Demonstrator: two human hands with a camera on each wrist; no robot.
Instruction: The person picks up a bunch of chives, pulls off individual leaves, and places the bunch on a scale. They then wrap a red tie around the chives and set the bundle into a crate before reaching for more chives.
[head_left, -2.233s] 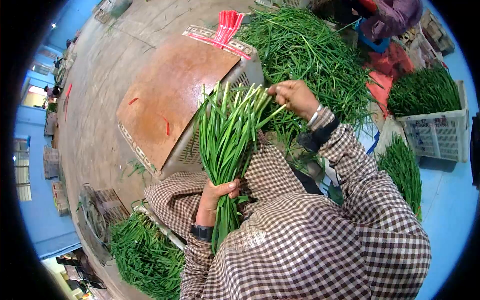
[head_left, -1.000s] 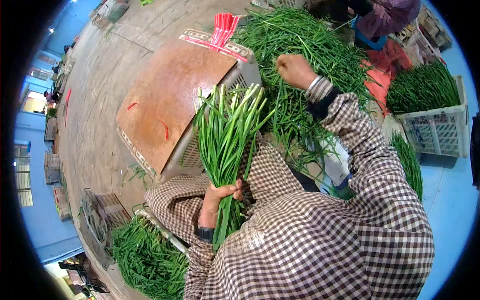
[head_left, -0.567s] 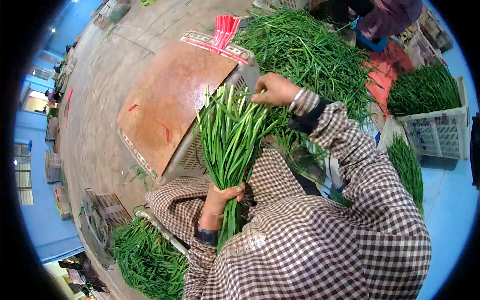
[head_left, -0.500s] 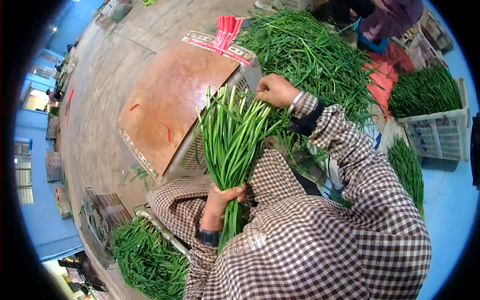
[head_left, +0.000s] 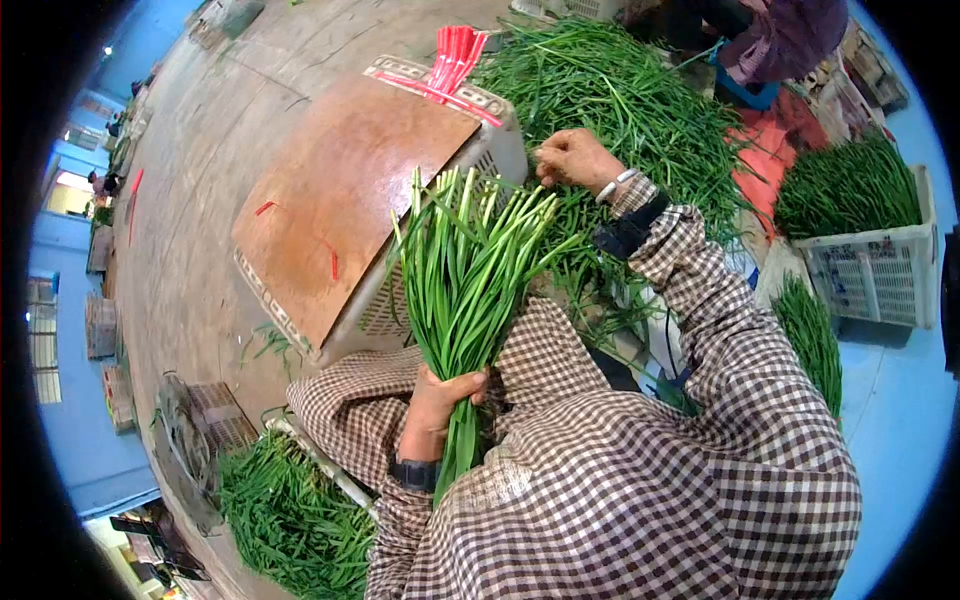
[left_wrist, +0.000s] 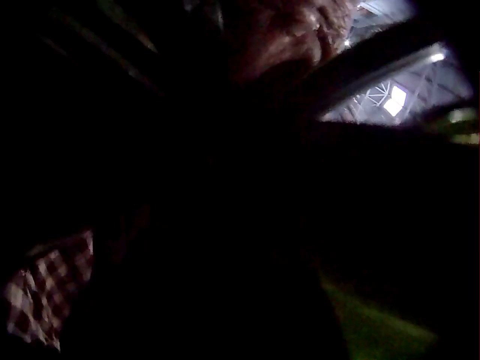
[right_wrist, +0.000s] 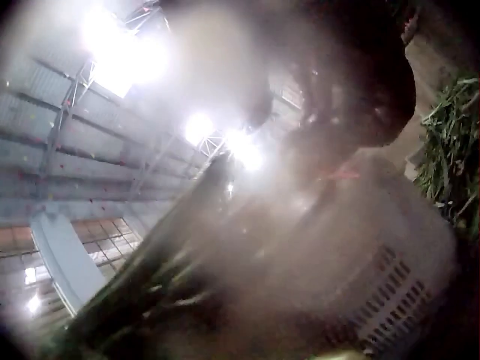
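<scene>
In the head view my left hand (head_left: 445, 397) grips a bunch of garlic chives (head_left: 465, 290) by its leafy lower part, above my lap. The pale stalk ends fan out upward, and the leaf tips hang below the fist. My right hand (head_left: 578, 160) is just right of the stalk ends, its fingers curled and apart from the bunch, with no stalk showing in it. The left wrist view is mostly dark, with a bit of skin and checked cloth. Haze covers the right wrist view, where dark fingers (right_wrist: 352, 90) hang over the bunch's blurred green leaves (right_wrist: 165, 270).
A brown board (head_left: 350, 190) tops an upturned crate (head_left: 500, 145), with red ties (head_left: 458, 62) at its far end. Behind my right hand lies a big heap of chives (head_left: 620, 100). A filled crate (head_left: 870, 270) stands right, another heap (head_left: 290, 510) lower left. A person (head_left: 785, 40) is at the back.
My right hand was up over the heap, came to the stalk ends and pinched there, and has now drawn back to the right. The left hand keeps its grip on the bunch.
</scene>
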